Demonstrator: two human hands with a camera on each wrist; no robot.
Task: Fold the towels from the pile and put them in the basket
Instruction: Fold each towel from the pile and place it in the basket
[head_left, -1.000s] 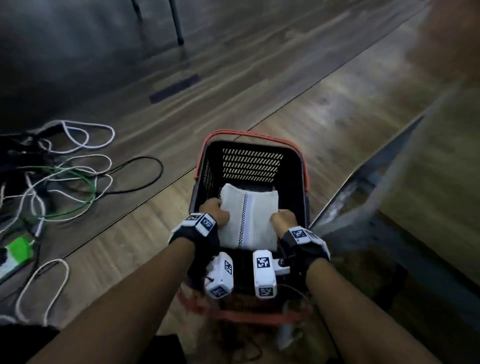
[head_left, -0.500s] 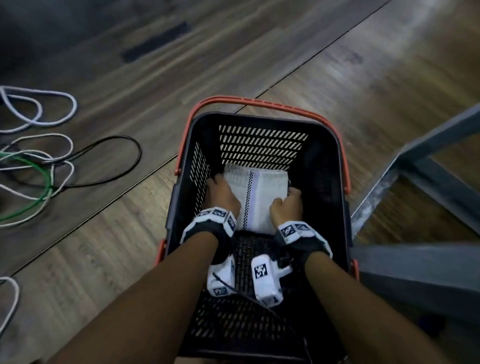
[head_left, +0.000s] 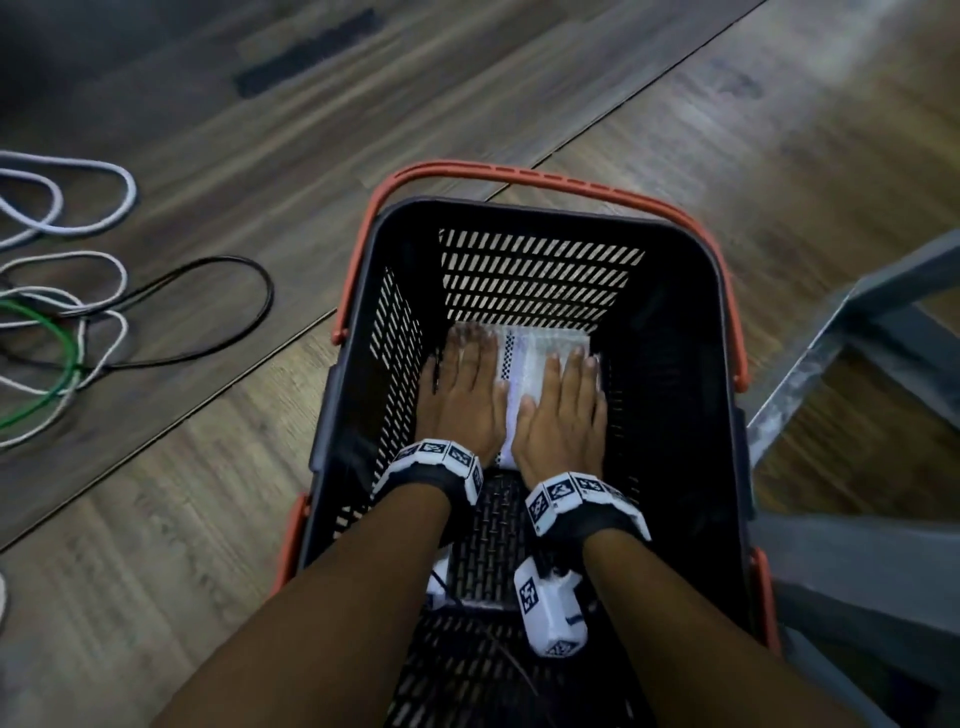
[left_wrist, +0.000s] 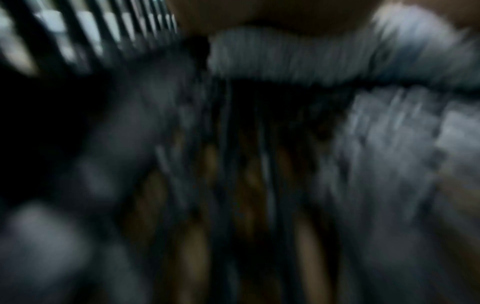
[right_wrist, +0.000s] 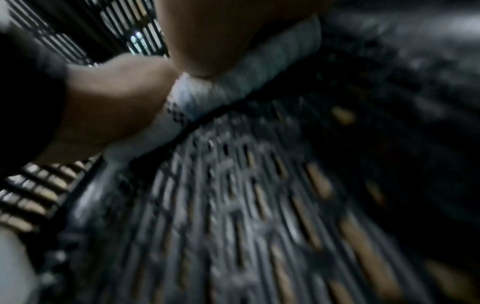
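A folded white towel (head_left: 530, 358) with a checked stripe lies on the floor of a black basket (head_left: 670, 332) with orange handles, at its far end. My left hand (head_left: 465, 389) lies flat on the towel's left half, fingers straight. My right hand (head_left: 563, 405) presses flat on its right half. In the right wrist view the towel's folded edge (right_wrist: 233, 86) shows under the palm, above the basket's slatted floor (right_wrist: 233, 205). The left wrist view is badly blurred, showing only pale towel (left_wrist: 285, 55) and dark slats.
The basket stands on a wooden floor (head_left: 182, 519). Loose white, black and green cables (head_left: 78, 322) lie on the floor to the left. A grey metal frame (head_left: 841, 374) stands close against the basket's right side.
Both hands lowered the folded towel into the basket, let go of its sides, and now lie flat on top of it. The view has tilted further down.
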